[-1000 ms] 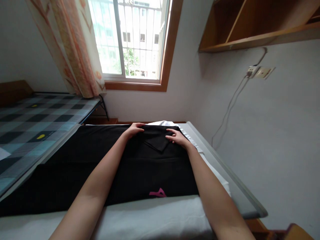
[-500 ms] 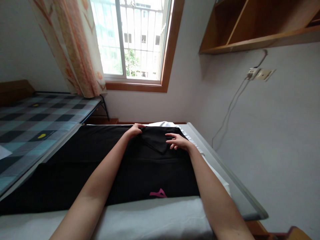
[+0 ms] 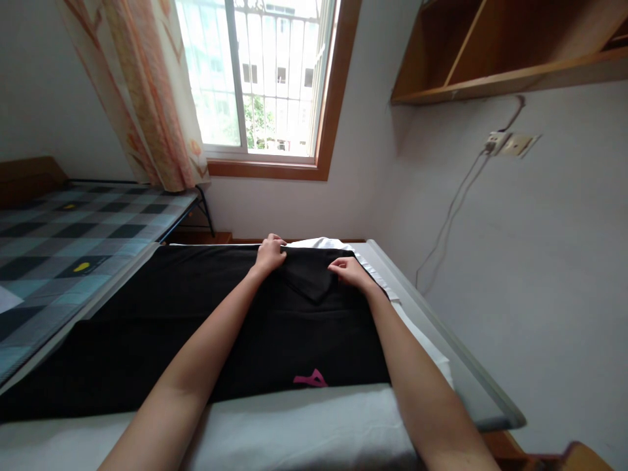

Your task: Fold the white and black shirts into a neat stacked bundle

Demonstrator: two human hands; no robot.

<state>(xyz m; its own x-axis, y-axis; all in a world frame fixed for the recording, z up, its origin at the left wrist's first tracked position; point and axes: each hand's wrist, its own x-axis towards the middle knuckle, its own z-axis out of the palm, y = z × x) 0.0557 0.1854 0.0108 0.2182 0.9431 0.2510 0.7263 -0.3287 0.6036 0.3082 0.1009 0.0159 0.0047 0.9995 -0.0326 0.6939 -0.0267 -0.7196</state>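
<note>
The worktop [image 3: 475, 386] carries a white cloth [image 3: 304, 418], on which a black garment [image 3: 294, 340] lies flat. A pointed fold [image 3: 309, 278] shows near its far edge. The left hand [image 3: 271, 254] curls loosely over that edge; the right hand [image 3: 349, 271] bends its fingertips together beside the fold. Whether either pinches fabric, I cannot tell. A pink mark [image 3: 311, 378] sits at the near edge.

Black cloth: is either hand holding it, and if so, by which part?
The left hand is at the far edge of the black cloth, the right hand near its far right corner; whether either grips it cannot be told.
</note>
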